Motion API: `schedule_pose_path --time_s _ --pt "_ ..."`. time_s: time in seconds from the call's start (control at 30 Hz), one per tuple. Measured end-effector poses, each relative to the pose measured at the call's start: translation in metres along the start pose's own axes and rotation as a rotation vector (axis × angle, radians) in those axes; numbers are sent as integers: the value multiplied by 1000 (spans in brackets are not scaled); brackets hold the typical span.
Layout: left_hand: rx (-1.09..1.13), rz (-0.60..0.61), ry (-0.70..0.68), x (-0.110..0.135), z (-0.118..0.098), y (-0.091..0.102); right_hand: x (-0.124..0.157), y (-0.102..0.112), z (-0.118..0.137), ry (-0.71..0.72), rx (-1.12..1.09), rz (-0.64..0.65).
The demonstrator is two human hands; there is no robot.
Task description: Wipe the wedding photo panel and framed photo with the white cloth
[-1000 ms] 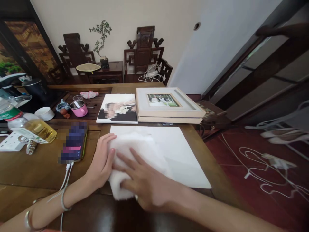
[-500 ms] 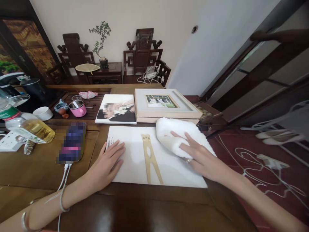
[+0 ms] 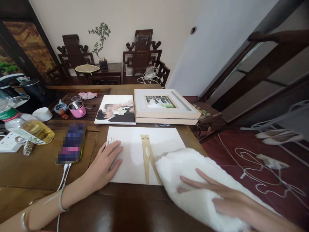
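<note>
On the table [image 3: 116, 206], the white board [image 3: 131, 161] is touched by the spread left hand [image 3: 107, 162]. Its near right corner is hidden by the cloth [image 3: 176, 167]; how firmly this is gripped by the right hand [image 3: 225, 195] cannot be told.

A: ok so what's where on the table [image 3: 113, 207]?
B: board [image 3: 130, 161] up front, cloth [image 3: 188, 164] over its near-right corner, phone [image 3: 73, 138] off to the left.
A: and behind the board?
B: photo [image 3: 120, 120] on the left, two stacked frames [image 3: 159, 114] just right of it, mug [image 3: 78, 111] further left.
</note>
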State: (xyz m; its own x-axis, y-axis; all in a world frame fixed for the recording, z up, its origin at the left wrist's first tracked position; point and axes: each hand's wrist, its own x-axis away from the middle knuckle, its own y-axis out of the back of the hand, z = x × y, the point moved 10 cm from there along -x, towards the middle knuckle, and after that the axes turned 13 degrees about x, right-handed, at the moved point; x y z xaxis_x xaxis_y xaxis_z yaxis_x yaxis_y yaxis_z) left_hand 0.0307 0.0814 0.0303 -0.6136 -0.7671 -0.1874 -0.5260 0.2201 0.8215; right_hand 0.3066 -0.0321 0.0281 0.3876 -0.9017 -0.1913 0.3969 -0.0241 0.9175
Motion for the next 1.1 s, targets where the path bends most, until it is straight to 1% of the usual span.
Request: schedule_pose_path --time_s 0.07,0.13,0.2,0.27,0.33,0.4,0.47,0.53,0.6,0.67,0.7,0.77,0.8,0.83,0.87,0.93,1.0,1.03,1.1 --pt "-47 -102 41 0 6 11 -16 -5 -13 28 -2 10" --pt "-133 -184 116 1 13 21 -40 -5 -23 13 19 -46" --pt "-201 -211 194 3 19 23 -62 -5 -22 29 33 -97" --pt "-173 -217 216 4 21 23 -76 -6 -14 58 45 -111" --pt "-38 -249 213 3 22 25 -81 -7 -8 75 51 -106" --pt "171 -302 265 4 30 30 -81 -7 -4 91 46 -92" --pt "459 -320 368 7 41 33 -78 -6 -4 95 37 -95" --pt "789 -314 461 13 43 33 -77 -4 -5 89 35 -105" --pt "1045 -338 498 21 32 39 -75 -2 -2 96 54 -102" --pt "1187 -387 492 33 13 49 -74 -1 9 109 91 -79" --pt "1243 -402 476 38 1 54 -74 0 20 116 108 -72" --pt "1323 -428 411 47 -25 63 -73 4 53 175 121 -61" --pt "1328 -447 366 51 -37 68 -73 8 76 225 121 -72" --pt "1319 -463 326 55 -49 72 -73 9 103 319 120 -64" --pt "1291 -460 297 58 -60 75 -72 12 127 384 135 -89" --pt "1199 -419 221 60 -84 78 -72 27 163 447 194 -234" --pt "1076 -406 152 63 -107 82 -70 38 183 467 213 -350" --pt "1019 -431 148 65 -115 85 -71 42 185 457 196 -363" --pt "950 -476 129 68 -129 90 -72 46 179 405 135 -314"
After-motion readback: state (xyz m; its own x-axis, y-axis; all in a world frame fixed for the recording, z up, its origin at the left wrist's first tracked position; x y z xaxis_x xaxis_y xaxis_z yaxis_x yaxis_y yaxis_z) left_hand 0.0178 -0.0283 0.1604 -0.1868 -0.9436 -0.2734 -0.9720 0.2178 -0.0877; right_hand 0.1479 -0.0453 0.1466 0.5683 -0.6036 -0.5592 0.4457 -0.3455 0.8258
